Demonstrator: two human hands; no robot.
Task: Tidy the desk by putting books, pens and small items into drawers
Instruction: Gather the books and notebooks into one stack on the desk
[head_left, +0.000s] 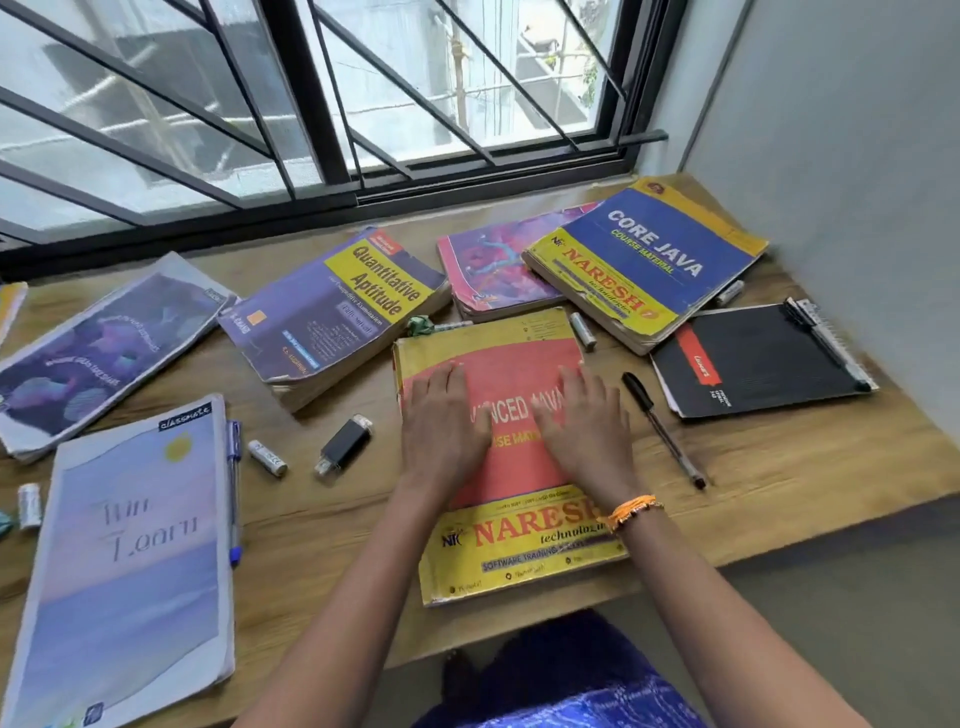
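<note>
A red and yellow Advanced Java book (514, 551) lies flat at the desk's near edge. My left hand (444, 431) and my right hand (587, 431) rest palm-down on its cover, fingers spread, gripping nothing. Around it lie a Quantitative Aptitude book (337, 312), a pink book (493, 270), a blue Core Java book (649, 260), a black spiral notebook (758, 358) with a pen clipped on it, a black pen (662, 428), a USB stick (345, 444), a blue pen (234, 488) and small batteries (267, 457), (582, 330).
The wooden desk (810, 467) meets a barred window at the back and a grey wall on the right. At the left lie a Classmate notebook (135, 561), a purple book (98, 348) and another battery (28, 504). No drawer is in view.
</note>
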